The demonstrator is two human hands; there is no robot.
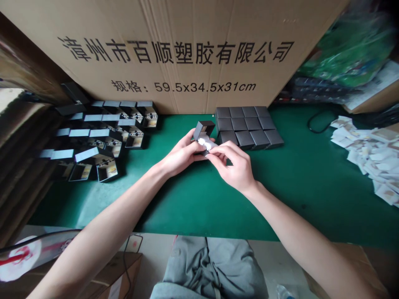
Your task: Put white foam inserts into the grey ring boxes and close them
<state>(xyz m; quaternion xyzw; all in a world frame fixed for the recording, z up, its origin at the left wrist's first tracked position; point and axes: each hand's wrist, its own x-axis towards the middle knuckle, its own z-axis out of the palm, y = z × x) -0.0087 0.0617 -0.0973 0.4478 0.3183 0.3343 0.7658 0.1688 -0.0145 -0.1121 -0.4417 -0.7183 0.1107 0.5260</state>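
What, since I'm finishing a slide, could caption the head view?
Left hand holds an open dark box as right hand touches white material; open boxes stand left, closed boxes right.

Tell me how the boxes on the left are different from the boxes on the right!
The left boxes have their lids up, but the right boxes are shut. You can see inside the left boxes; the right boxes show only dark outsides. The left boxes stand in looser rows; the right boxes are packed into a neat block. Both groups sit on the green table.
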